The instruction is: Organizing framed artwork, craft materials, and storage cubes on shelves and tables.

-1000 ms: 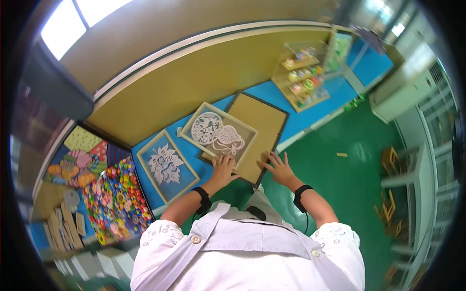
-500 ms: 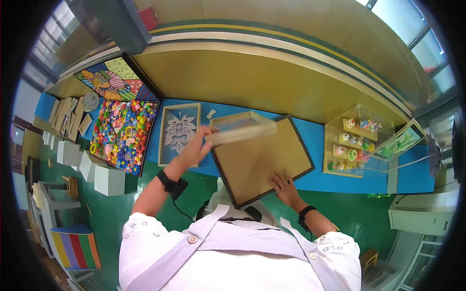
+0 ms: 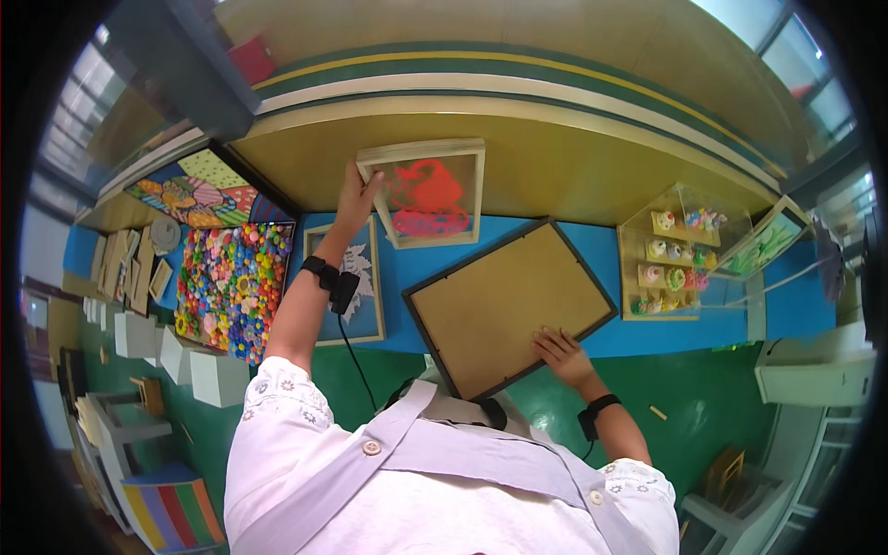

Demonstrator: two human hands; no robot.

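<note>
With my left hand (image 3: 359,196) I grip the left side of a light wooden picture frame (image 3: 481,190). It stands upright near the wall, and a red cut-paper design (image 3: 427,188) shows behind its clear pane. My right hand (image 3: 562,355) rests flat, fingers spread, on the brown back of a dark-edged picture frame (image 3: 504,301). That larger frame lies face down at an angle, its front corner past the table edge. Partly behind my left forearm lies another wooden frame (image 3: 365,339) with a white paper-cut leaf.
On the blue table (image 3: 592,245), a panel of colourful balls (image 3: 236,287) and a patterned painting (image 3: 208,185) stand left. A clear display case (image 3: 680,264) with small figures and a tilted green picture (image 3: 766,242) are right. White blocks (image 3: 220,379) sit on the floor at left.
My left hand has carried the wooden frame up and away toward the wall and turned it upright, so its red design shows. My right hand stays on the dark frame, which has shifted slightly right.
</note>
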